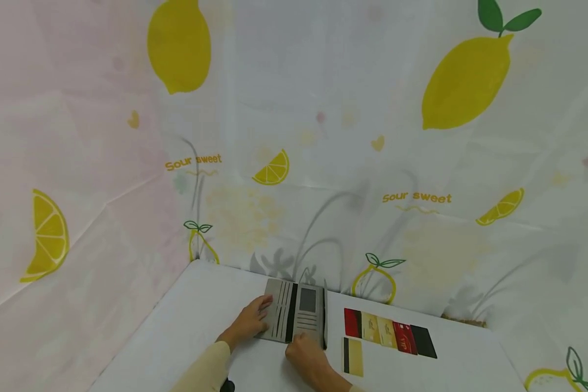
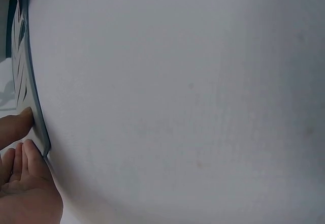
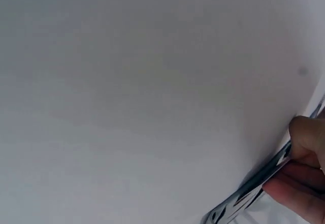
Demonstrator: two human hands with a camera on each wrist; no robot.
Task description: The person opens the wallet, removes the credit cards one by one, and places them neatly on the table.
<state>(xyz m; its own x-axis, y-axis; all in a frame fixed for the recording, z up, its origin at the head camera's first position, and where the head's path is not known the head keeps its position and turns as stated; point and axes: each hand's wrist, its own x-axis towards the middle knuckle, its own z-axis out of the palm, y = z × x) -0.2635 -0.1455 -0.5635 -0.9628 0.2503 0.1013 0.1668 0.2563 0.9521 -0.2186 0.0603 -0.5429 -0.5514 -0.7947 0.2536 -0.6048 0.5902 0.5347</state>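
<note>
A grey wallet (image 1: 280, 313) lies spread on the white table, its card slots and a window pocket facing up. My left hand (image 1: 249, 324) holds the wallet's left edge; in the left wrist view the thumb (image 2: 15, 127) rests on its face, with the fingers bent close by. At the lower edge of the right half, my right hand (image 1: 307, 356) pinches the wallet between thumb and bent fingers (image 3: 294, 188). Whether a card is also in that pinch is hidden. To the right, several red, gold and black cards (image 1: 386, 332) form an overlapping row.
A gold card with a black stripe (image 1: 354, 356) lies alone below the row. Lemon-printed cloth (image 1: 313, 218) hangs behind and beside the white table (image 1: 176, 321). A small black object (image 1: 227, 386) shows by the left sleeve at the bottom edge.
</note>
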